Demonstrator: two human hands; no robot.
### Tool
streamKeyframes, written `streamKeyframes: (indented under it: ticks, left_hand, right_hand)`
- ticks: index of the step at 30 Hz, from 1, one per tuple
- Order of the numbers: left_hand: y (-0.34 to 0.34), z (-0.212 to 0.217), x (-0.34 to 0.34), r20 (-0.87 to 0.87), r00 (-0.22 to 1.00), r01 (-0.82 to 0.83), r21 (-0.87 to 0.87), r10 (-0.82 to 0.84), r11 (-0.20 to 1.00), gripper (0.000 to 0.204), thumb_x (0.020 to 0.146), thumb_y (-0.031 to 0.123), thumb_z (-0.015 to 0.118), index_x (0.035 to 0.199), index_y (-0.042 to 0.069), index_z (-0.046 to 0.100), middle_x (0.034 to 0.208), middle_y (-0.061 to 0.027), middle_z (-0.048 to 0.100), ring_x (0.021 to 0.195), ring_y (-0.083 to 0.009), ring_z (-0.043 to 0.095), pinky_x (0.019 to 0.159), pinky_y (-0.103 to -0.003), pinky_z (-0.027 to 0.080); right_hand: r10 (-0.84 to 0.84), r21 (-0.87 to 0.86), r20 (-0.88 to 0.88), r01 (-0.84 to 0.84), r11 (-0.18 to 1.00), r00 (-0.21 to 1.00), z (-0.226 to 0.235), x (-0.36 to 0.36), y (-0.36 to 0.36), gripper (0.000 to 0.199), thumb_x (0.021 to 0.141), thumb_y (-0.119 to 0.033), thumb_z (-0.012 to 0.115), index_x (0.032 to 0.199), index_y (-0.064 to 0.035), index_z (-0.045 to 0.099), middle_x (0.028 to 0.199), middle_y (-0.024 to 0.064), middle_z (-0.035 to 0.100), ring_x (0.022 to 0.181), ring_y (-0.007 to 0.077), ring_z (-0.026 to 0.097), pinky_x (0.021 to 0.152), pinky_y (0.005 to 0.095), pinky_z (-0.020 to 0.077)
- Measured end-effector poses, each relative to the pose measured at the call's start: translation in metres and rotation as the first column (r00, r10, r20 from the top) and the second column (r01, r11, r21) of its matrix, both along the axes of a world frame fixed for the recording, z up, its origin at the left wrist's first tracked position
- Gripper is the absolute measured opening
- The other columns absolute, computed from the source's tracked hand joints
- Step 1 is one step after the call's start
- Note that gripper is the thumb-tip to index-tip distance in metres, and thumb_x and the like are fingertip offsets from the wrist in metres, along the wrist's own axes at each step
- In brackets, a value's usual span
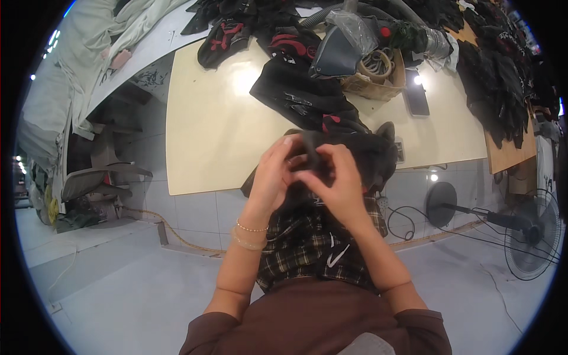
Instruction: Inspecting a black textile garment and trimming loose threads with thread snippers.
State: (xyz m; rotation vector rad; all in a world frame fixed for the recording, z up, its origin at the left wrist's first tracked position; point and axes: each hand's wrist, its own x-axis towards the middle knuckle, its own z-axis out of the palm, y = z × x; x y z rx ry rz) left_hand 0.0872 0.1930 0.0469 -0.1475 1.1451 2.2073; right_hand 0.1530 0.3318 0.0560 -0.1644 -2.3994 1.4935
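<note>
Both my hands are raised over my lap at the near edge of the table, fingers curled toward each other. Between them is a fold of dark cloth (310, 145), part of a black garment as far as I can tell. My left hand (273, 173) pinches it from the left, a beaded bracelet on its wrist. From the right, my right hand (343, 186) grips it with thumb and fingers. The bulk of the black garment (370, 155) drapes off the table edge onto my lap. Just beyond lies another black garment piece (302, 92) with pink-red print.
The cream tabletop (213, 136) holds a plastic-covered grey machine (340, 50), a cardboard box (378, 89) with rolls, and a phone (417, 100). Dark garments (494, 89) pile at right. A fan (532, 234) stands right, a chair (100, 171) left, white cloth (53, 89) far left.
</note>
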Motion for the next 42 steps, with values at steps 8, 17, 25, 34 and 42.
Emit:
streamKeyframes:
  ticks: [8, 17, 25, 34, 42]
  left_hand:
    - [-0.002, 0.014, 0.008, -0.240, 0.957, 0.105, -0.238, -0.163, 0.966, 0.035, 0.100, 0.011, 0.046, 0.132, -0.003, 0.046, 0.125, -0.0117, 0.056, 0.115, -0.0181, 0.056, 0.095, -0.035, 0.052]
    - [0.015, 0.010, 0.015, -0.170, 0.965, 0.198, -0.028, -0.200, 0.980, 0.052, 0.089, -0.005, 0.038, 0.141, -0.002, 0.040, 0.142, -0.0134, 0.045, 0.131, -0.0204, 0.044, 0.108, -0.037, 0.039]
    - [0.016, 0.013, 0.027, -0.815, 0.499, -0.522, -0.554, -0.295, 0.648, 0.024, 0.082, -0.004, 0.059, 0.104, 0.002, 0.066, 0.116, -0.0100, 0.060, 0.096, -0.0210, 0.058, 0.084, -0.032, 0.048]
    - [0.020, 0.041, 0.005, -0.703, 0.618, -0.162, -0.551, -0.351, 0.819, 0.014, 0.086, 0.003, 0.066, 0.099, -0.002, 0.065, 0.090, -0.0088, 0.069, 0.076, -0.0137, 0.064, 0.070, -0.026, 0.052]
    - [0.016, 0.038, 0.007, -0.644, 0.620, -0.152, -0.658, -0.447, 0.737, 0.012, 0.085, 0.005, 0.069, 0.094, -0.003, 0.068, 0.073, -0.0067, 0.066, 0.065, -0.0080, 0.057, 0.061, -0.022, 0.047]
  right_hand:
    - [-0.107, -0.572, 0.056, 0.119, 0.812, 0.993, -0.015, -0.017, 0.023, 0.008, 0.094, -0.008, 0.058, 0.096, -0.0014, 0.060, 0.090, 0.0015, 0.060, 0.080, 0.0075, 0.055, 0.070, 0.0238, 0.0490]
    - [-0.181, -0.226, 0.148, 0.212, 0.951, 0.972, -0.005, -0.015, 0.013, 0.026, 0.085, -0.020, 0.073, 0.091, -0.0015, 0.056, 0.078, -0.0003, 0.056, 0.070, 0.0069, 0.050, 0.063, 0.0224, 0.0430]
    - [0.051, -0.604, 0.098, 0.019, 0.797, 0.994, -0.011, -0.010, 0.044, 0.011, 0.088, -0.002, 0.060, 0.099, -0.0005, 0.060, 0.090, -0.0029, 0.056, 0.083, 0.0042, 0.051, 0.075, 0.0186, 0.0408]
    - [0.175, -0.560, 0.031, -0.128, 0.818, 0.984, 0.021, -0.006, 0.051, 0.017, 0.083, 0.005, 0.056, 0.098, -0.0016, 0.059, 0.095, -0.0016, 0.056, 0.084, 0.0061, 0.052, 0.075, 0.0209, 0.0421]
    - [0.094, -0.168, 0.097, -0.077, 0.983, 0.991, 0.027, -0.010, 0.043, 0.027, 0.074, 0.004, 0.059, 0.100, -0.0023, 0.057, 0.090, 0.0031, 0.055, 0.079, 0.0106, 0.054, 0.071, 0.0239, 0.0438]
